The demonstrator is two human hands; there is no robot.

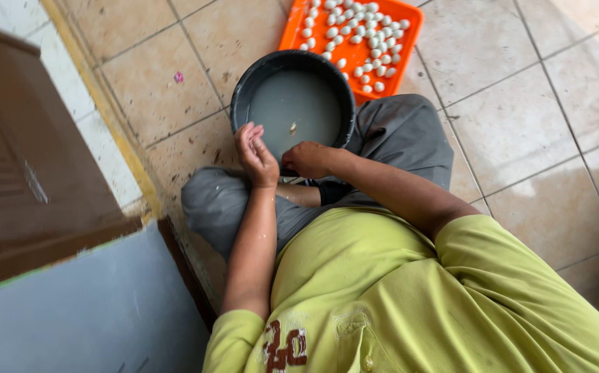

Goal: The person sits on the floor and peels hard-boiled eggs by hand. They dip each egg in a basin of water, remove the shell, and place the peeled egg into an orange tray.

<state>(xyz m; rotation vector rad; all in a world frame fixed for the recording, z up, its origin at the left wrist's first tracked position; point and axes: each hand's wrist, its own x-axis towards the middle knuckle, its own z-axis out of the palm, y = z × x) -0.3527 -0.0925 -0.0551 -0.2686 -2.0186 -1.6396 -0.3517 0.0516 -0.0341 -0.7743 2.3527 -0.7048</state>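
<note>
A black round basin (244, 83) of cloudy grey water stands on the tiled floor in front of my crossed legs. A small speck floats in the water. My left hand (254, 153) is raised at the basin's near left rim, fingers curled inward. My right hand (308, 159) sits beside it at the near rim, curled with its back toward me. Whether either hand holds something small is hidden. Behind the basin lies an orange tray (410, 31) with several small white peeled eggs (362, 34).
Beige floor tiles (520, 124) extend to the right, partly wet. A brown wooden door (30, 173) and a yellow-edged step (116, 131) run along the left. A grey panel (92, 311) is at the lower left. A small pink scrap (178, 77) lies on the tiles.
</note>
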